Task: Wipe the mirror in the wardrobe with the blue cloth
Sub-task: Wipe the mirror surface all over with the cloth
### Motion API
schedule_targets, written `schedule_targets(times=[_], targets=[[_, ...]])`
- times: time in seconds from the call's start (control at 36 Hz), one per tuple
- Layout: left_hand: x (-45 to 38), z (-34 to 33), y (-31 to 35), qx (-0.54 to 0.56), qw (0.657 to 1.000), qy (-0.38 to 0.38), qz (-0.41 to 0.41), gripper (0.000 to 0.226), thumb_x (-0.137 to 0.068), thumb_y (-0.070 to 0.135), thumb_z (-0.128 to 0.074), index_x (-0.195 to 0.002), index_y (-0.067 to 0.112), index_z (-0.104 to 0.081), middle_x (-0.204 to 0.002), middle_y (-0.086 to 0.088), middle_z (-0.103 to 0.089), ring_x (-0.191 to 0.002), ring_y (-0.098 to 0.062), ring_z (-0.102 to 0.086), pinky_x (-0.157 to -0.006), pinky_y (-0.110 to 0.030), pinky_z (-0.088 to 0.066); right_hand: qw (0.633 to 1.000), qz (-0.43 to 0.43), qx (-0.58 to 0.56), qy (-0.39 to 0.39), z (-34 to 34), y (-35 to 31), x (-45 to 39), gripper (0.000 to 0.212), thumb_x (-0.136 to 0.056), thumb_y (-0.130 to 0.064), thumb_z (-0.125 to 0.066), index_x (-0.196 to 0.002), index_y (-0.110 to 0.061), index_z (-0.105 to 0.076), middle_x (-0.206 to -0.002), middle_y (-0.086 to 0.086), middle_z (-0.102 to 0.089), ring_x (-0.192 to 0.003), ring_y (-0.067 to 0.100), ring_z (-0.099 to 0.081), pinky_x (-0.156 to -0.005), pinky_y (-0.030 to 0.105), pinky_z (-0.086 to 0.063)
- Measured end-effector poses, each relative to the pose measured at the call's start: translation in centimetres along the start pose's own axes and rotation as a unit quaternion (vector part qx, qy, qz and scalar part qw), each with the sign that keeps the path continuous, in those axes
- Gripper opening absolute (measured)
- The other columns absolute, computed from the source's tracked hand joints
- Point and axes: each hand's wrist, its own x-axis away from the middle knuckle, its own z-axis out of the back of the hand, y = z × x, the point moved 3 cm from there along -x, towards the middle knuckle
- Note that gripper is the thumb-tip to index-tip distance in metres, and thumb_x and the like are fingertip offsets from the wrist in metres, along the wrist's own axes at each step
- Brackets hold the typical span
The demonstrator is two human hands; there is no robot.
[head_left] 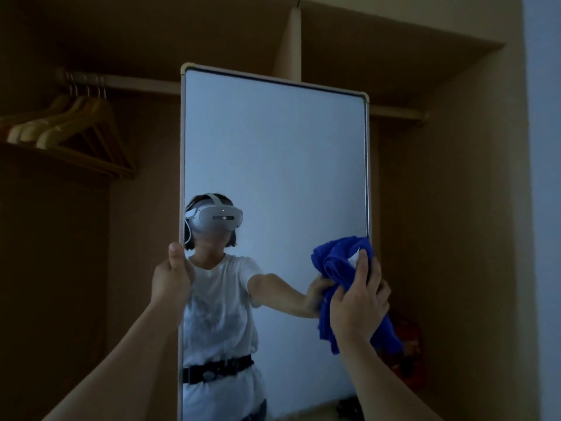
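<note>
A tall framed mirror (273, 162) fills the middle of the frame, standing inside a dim wooden wardrobe (440, 177). The left hand (171, 279) grips the mirror's left edge at lower left, thumb on the glass. The right hand (359, 305), at lower right, clutches a bunched blue cloth (337, 259) against the mirror's right edge. Wooden hangers (69, 126) hang at upper left.
</note>
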Motion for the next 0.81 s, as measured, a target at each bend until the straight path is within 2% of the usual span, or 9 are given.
schedule_targets(times=[0.28, 0.42, 0.47, 0.56, 0.61, 0.81], targets=[[-0.1, 0.2, -0.1, -0.010, 1.000, -0.012, 0.017, 0.057, -0.095, 0.053, -0.022, -0.063, 0.013, -0.047, -0.059, -0.008, -0.050, -0.053, -0.019, -0.047, -0.052, -0.028, -0.037, 0.999, 0.012, -0.012, 0.035, 1.1, -3.2, -4.7, 0.072, -0.085, -0.016, -0.059, -0.148, -0.026, -0.024, -0.150, 0.006, -0.029, -0.122, 0.035, -0.038, -0.091, 0.050, -0.038], [0.1, 0.0, 0.1, -0.001, 1.000, -0.006, 0.027, 0.055, -0.095, 0.053, -0.022, -0.062, 0.016, -0.043, -0.059, -0.004, -0.046, -0.053, -0.016, -0.043, -0.052, -0.027, -0.036, 0.997, 0.055, -0.038, 0.042, -0.5, -3.5, 0.6, 0.072, -0.076, -0.007, -0.064, -0.142, -0.017, -0.040, -0.145, 0.012, -0.041, -0.118, 0.040, -0.044, -0.092, 0.057, -0.039], [0.1, -0.1, 0.1, -0.002, 0.999, -0.007, 0.032, 0.054, -0.095, 0.054, -0.021, -0.063, 0.017, -0.044, -0.060, -0.004, -0.047, -0.054, -0.016, -0.044, -0.053, -0.028, -0.037, 0.996, 0.077, -0.041, 0.028, -1.1, -3.6, 3.3, 0.068, -0.074, -0.011, -0.062, -0.139, -0.016, -0.044, -0.141, 0.014, -0.045, -0.113, 0.041, -0.048, -0.088, 0.057, -0.041], [0.1, -0.1, 0.1, -0.007, 1.000, -0.003, 0.025, 0.054, -0.096, 0.053, -0.022, -0.063, 0.017, -0.045, -0.060, -0.004, -0.047, -0.053, -0.015, -0.044, -0.050, -0.027, -0.036, 0.992, 0.120, -0.036, -0.002, -1.6, -4.0, 6.3, 0.060, -0.076, -0.025, -0.042, -0.136, -0.019, -0.043, -0.136, 0.015, -0.050, -0.108, 0.041, -0.052, -0.084, 0.056, -0.044], [0.1, -0.2, 0.1, -0.007, 1.000, -0.005, 0.023, 0.054, -0.096, 0.053, -0.022, -0.062, 0.018, -0.044, -0.059, -0.004, -0.047, -0.052, -0.015, -0.043, -0.050, -0.027, -0.035, 0.989, 0.145, -0.034, -0.018, -1.7, -4.1, 7.2, 0.059, -0.078, -0.030, -0.037, -0.135, -0.020, -0.042, -0.135, 0.015, -0.051, -0.107, 0.040, -0.053, -0.083, 0.056, -0.045], [-0.2, 0.2, -0.5, -0.011, 0.999, -0.038, 0.027, 0.058, -0.093, 0.060, -0.020, -0.059, 0.018, -0.043, -0.057, -0.007, -0.046, -0.051, -0.018, -0.044, -0.051, -0.027, -0.037, 0.968, 0.250, -0.015, -0.021, 0.0, -5.9, 2.6, 0.059, -0.080, -0.022, -0.038, -0.139, -0.020, -0.038, -0.137, 0.014, -0.049, -0.111, 0.039, -0.053, -0.085, 0.056, -0.047]])
